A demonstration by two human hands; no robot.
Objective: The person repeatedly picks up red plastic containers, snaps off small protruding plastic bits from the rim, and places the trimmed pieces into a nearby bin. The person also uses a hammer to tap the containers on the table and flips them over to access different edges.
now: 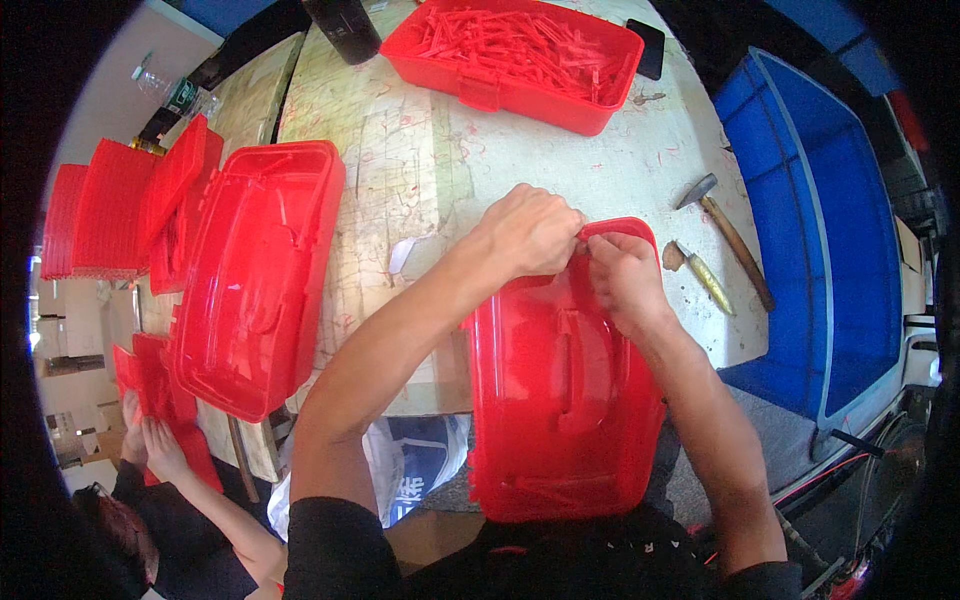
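Observation:
A red plastic toolbox lid (525, 400) with a long raised handle shape stands tilted between my forearms, its near end against my body. My left hand (535, 228) is closed in a fist at its far end, and what its fingers hold is hidden. Close beside it, my right hand (625, 275) pinches the far rim, fingertips almost touching the left hand. A second red plastic toolbox part (255, 290) lies to the left. On the right are a knife with a yellowish handle (708, 285) and a hammer (735, 235) with a wooden handle.
A red bin (490, 88) full of red plastic strips stands on the worktable (400, 190) at the back, near a dark phone (647, 50). Stacked red parts (110, 210) rise at far left. A large blue crate (790, 240) borders the right. At lower left a co-worker's hands (155, 440) handle red parts.

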